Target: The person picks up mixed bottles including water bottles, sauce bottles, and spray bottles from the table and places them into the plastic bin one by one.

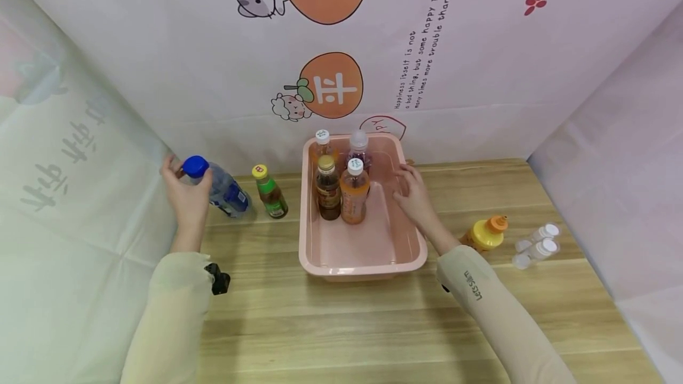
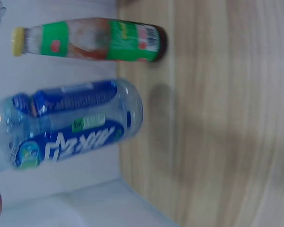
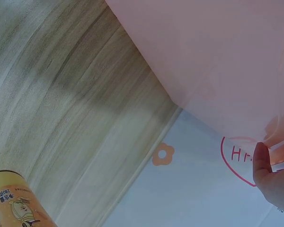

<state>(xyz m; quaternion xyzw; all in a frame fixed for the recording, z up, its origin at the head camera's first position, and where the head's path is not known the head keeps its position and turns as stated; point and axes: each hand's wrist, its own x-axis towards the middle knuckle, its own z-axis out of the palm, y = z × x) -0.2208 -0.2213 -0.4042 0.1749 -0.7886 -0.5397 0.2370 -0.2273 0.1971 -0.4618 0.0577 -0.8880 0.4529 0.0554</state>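
Note:
My left hand (image 1: 187, 197) grips a large clear plastic bottle (image 1: 229, 194) with a blue cap and blue label, near its top. The bottle (image 2: 75, 123) is tilted, and a shadow shows apart from its base in the left wrist view. Beside it stands a small sauce bottle (image 1: 271, 194) with a yellow cap and green label. My right hand (image 1: 416, 200) holds the right rim of a pink plastic basin (image 1: 363, 269); some fingers show through its wall in the right wrist view. Inside the basin, an orange drink bottle (image 1: 354, 197) and a dark brown bottle (image 1: 328, 194) stand upright.
Behind those two, a white-capped bottle (image 1: 322, 146) and a pale-capped bottle (image 1: 358, 146) also stand in the basin. Right of it are a yellow squeeze bottle (image 1: 484, 234) with an orange cap and small clear white-capped bottles (image 1: 536, 249). Printed cloth (image 1: 464, 76) surrounds the wooden table (image 1: 320, 330).

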